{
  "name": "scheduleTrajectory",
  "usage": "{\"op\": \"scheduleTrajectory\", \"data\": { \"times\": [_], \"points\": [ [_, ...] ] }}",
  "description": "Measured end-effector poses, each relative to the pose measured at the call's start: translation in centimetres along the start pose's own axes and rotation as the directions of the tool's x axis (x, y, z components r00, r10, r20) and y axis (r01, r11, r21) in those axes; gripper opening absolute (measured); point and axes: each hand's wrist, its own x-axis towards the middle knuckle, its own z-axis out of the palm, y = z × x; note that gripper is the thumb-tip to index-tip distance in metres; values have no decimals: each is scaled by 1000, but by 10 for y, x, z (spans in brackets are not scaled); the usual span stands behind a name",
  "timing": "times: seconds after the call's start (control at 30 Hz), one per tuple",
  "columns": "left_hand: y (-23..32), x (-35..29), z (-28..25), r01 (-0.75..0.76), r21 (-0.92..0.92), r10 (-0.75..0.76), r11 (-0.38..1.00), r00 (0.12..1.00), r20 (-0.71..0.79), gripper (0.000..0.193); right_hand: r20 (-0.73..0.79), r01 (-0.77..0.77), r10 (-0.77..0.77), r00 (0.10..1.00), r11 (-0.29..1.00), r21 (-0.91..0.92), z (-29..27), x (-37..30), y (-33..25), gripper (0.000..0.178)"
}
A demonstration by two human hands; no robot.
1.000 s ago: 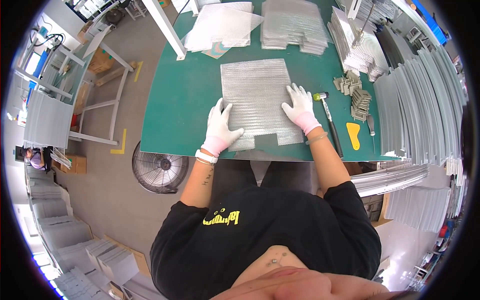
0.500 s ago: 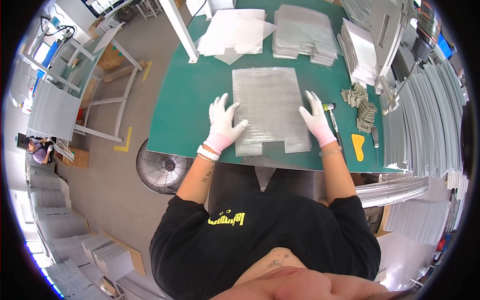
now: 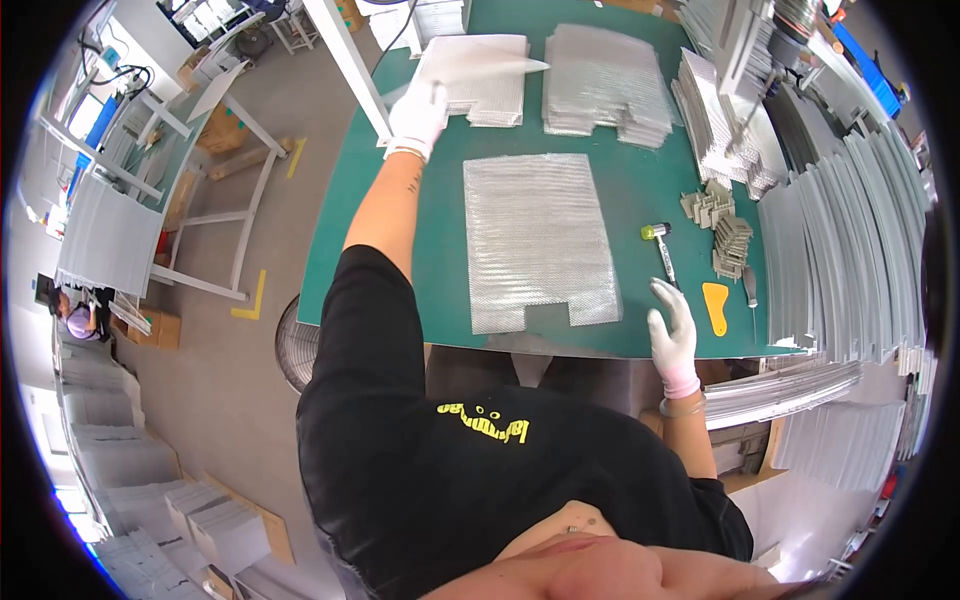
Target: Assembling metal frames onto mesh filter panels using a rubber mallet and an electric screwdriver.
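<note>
My left hand (image 3: pixel 420 112), in a white glove, is stretched out to the far left stack of mesh-textured sheets (image 3: pixel 497 108). Its fingers close on the edge of a thin translucent sheet (image 3: pixel 505 68), which is raised and seen nearly edge-on; the fingertips are partly blurred. In front of me a silvery mesh panel (image 3: pixel 540 235) with a notch in its near edge lies flat on the green table (image 3: pixel 400 290). Over the table's near edge, right of the panel, my gloved right hand (image 3: pixel 674 335) is open and holds nothing, its fingers slightly bent.
A second panel stack (image 3: pixel 605 85) stands at the back. To the right lie a mallet (image 3: pixel 660 245), small grey brackets (image 3: pixel 733 245), a yellow scraper (image 3: pixel 715 308) and a screwdriver (image 3: pixel 750 287). Long pale strips (image 3: pixel 840 250) crowd the right side. A white post (image 3: pixel 350 70) rises at left.
My left hand has left the panel's side, reached far left and lifted the translucent sheet's edge. My right hand has drawn back toward me and away from the panel, which stays on the table.
</note>
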Motion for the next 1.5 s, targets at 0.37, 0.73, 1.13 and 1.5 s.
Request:
{"op": "scheduleTrajectory", "data": {
  "times": [0.37,0.73,1.13,1.5],
  "points": [
    [140,-78,-140,-304,-110,262,946,920,-292,29,134,-80,4,991,822,563,16,24,-10,49],
    [215,-197,-216,-248,-472,434,846,835,339,68,153,-216,159,975,542,812,19,43,-65,68],
    [134,-239,-120,510,-464,-302,724,840,452,78,123,-233,243,962,968,-89,45,68,2,75],
    [127,-251,-87,364,-197,-235,910,846,478,53,115,-98,165,980,893,-440,73,54,32,65]
  ]
}}
